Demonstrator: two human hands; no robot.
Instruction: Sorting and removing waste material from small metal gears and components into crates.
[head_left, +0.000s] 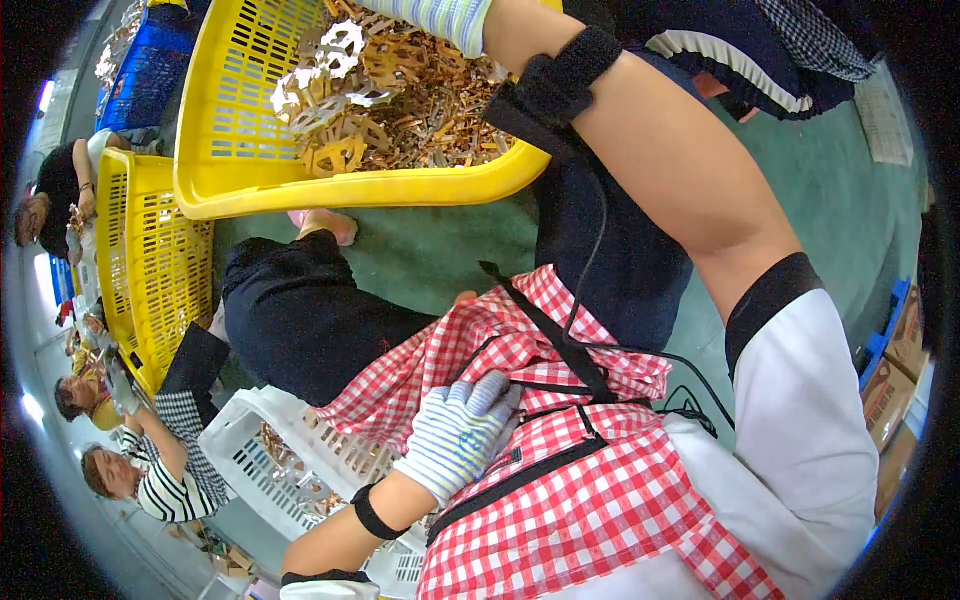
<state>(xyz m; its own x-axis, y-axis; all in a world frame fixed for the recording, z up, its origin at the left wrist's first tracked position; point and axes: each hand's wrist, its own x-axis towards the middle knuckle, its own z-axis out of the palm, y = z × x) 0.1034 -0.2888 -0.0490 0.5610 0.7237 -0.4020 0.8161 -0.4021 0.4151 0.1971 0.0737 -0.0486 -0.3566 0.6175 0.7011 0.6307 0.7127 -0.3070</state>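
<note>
My left hand [458, 437], in a striped knit glove, is at the waist of my red-and-white checked apron [570, 500], its fingers curled into the cloth beside a black strap. My right arm reaches up over a yellow plastic basket [350, 190]. The gloved right hand [440, 16] is at the basket's far part; the upper picture edge cuts off its fingers. The basket holds many small copper-coloured metal pieces [430, 110] and several larger flat silvery cut-out plates [340, 60]. A black band [560, 85] with a cable sits round my right forearm.
A white basket [290, 440] with metal pieces stands by my left forearm. More yellow baskets [155, 260] and a blue crate [145, 75] are at the left, with several people beyond. Cartons [895, 390] stand at the right. A black cable [690, 365] hangs by my apron.
</note>
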